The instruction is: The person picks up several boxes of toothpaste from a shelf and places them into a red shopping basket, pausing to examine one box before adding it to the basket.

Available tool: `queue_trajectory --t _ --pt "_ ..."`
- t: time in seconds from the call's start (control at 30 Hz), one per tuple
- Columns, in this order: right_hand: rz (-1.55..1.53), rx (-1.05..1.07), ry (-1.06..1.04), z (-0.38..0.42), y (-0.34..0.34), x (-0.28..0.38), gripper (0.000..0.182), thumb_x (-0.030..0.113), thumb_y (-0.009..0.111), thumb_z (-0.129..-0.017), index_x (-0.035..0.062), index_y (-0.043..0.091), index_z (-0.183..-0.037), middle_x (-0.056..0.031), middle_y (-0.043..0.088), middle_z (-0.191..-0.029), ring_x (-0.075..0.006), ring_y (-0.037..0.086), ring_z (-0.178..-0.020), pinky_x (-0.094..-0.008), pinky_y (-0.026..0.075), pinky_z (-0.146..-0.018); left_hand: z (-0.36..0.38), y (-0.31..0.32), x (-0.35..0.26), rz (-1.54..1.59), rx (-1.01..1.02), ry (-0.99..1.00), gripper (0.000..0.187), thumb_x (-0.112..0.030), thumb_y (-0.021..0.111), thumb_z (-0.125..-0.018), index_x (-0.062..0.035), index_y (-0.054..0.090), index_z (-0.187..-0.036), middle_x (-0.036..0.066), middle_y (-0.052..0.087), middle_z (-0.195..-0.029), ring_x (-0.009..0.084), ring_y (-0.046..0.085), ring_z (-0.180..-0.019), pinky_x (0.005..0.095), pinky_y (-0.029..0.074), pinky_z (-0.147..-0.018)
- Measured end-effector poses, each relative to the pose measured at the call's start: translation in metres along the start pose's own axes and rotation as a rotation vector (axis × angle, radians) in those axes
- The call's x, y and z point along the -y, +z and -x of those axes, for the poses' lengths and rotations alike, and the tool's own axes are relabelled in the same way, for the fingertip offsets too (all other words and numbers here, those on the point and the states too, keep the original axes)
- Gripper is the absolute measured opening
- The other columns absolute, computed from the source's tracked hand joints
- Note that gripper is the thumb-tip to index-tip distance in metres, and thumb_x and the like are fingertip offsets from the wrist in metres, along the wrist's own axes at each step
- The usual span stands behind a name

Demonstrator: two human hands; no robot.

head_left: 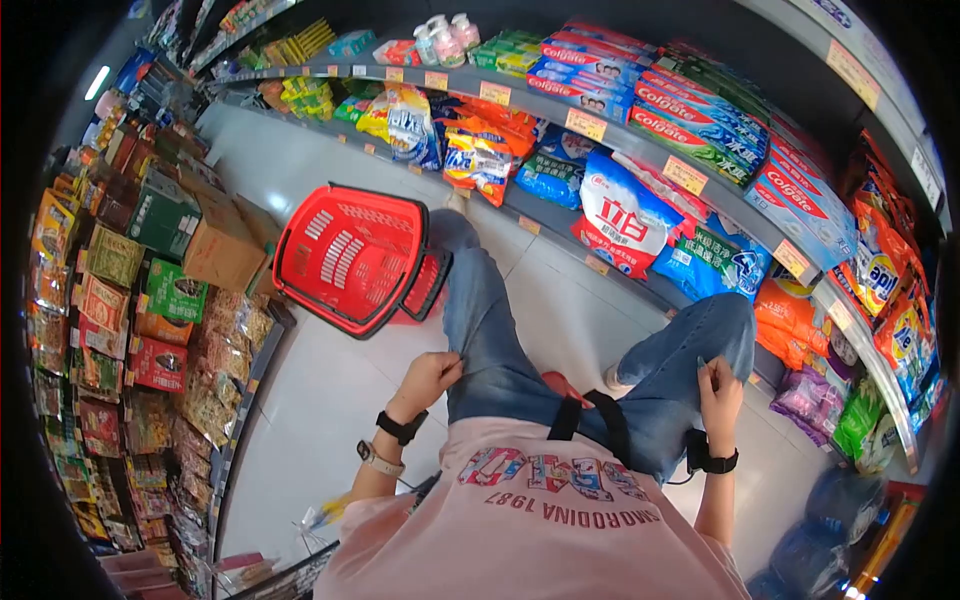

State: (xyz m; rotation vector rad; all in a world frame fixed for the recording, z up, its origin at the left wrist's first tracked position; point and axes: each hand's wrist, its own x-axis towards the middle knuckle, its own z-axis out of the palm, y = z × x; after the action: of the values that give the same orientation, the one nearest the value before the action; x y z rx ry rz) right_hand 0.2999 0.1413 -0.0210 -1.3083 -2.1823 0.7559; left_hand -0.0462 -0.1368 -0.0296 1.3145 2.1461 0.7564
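My left hand (430,381) is closed at the outer side of my left thigh, with the fingertips pinching the blue jeans (482,330), where creases run from the grip. On the other thigh, my right hand (719,398) is also closed, thumb and fingers together on the denim. Black bands circle both wrists, and a watch (380,459) sits on the left one. Beyond my left knee is a red shopping basket (350,255) with a black rim and handle; its visible inside holds nothing.
Ahead, a curved shelf holds Colgate toothpaste boxes (690,115) above bags of detergent (625,213). To the left stands a rack of packaged snacks (165,365) with a cardboard box (228,240). Large water bottles (815,545) are at lower right. White floor tiles (330,400) lie between.
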Motion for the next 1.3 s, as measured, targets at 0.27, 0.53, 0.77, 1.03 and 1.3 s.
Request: queue_trajectory --t 0.27,0.53,0.77,1.03,1.3 --pt "-0.005 -0.12 0.04 -0.005 0.001 -0.001 0.019 0.016 0.058 -0.082 0.004 0.05 -0.07 -0.01 0.046 -0.053 -0.0236 0.046 -0.046 -0.0347 0.036 -0.048 -0.019 -0.042 0.003 0.068 -0.244 0.145 0.01 -0.008 0.055 -0.085 -0.001 0.061 -0.09 0.013 0.06 -0.088 0.0266 0.056 -0.089 0.0361 0.041 -0.081" --pt "0.013 -0.073 0.128 0.012 -0.011 -0.009 0.016 0.013 0.06 -0.078 0.0044 0.051 -0.07 -0.0095 0.048 -0.052 -0.0244 0.05 -0.046 -0.0348 0.038 -0.047 -0.101 -0.046 0.157 -0.393 -0.363 -0.286 0.071 -0.02 0.071 -0.074 0.0051 0.034 -0.129 0.024 0.052 -0.113 0.0367 0.051 -0.105 0.0411 0.039 -0.092" --pt "-0.019 -0.133 0.218 0.027 -0.018 -0.012 0.015 0.014 0.06 -0.078 0.0048 0.051 -0.07 -0.0096 0.049 -0.053 -0.0252 0.05 -0.047 -0.0351 0.038 -0.048 -0.111 -0.034 0.172 -0.15 -0.289 -0.239 0.061 0.0 0.079 -0.052 0.0018 0.056 -0.108 0.017 0.056 -0.1 0.03 0.059 -0.089 0.037 0.05 -0.076" --pt "0.115 -0.168 0.193 0.016 -0.015 -0.008 0.014 0.013 0.06 -0.079 0.0053 0.05 -0.072 -0.0098 0.051 -0.053 -0.0274 0.052 -0.047 -0.0358 0.039 -0.048 -0.1 0.007 0.13 0.013 -0.103 -0.069 0.071 0.003 0.073 -0.06 0.0043 0.044 -0.125 0.018 0.049 -0.111 0.0317 0.053 -0.103 0.0344 0.046 -0.085" --pt "0.156 -0.127 0.154 0.005 -0.011 -0.007 0.015 0.013 0.059 -0.08 0.0047 0.05 -0.072 -0.0107 0.05 -0.053 -0.0274 0.051 -0.047 -0.0357 0.039 -0.048 -0.074 -0.006 0.106 0.059 0.031 0.064 0.075 0.006 0.071 -0.06 0.0027 0.043 -0.13 0.015 0.047 -0.103 0.028 0.049 -0.098 0.0317 0.039 -0.09"
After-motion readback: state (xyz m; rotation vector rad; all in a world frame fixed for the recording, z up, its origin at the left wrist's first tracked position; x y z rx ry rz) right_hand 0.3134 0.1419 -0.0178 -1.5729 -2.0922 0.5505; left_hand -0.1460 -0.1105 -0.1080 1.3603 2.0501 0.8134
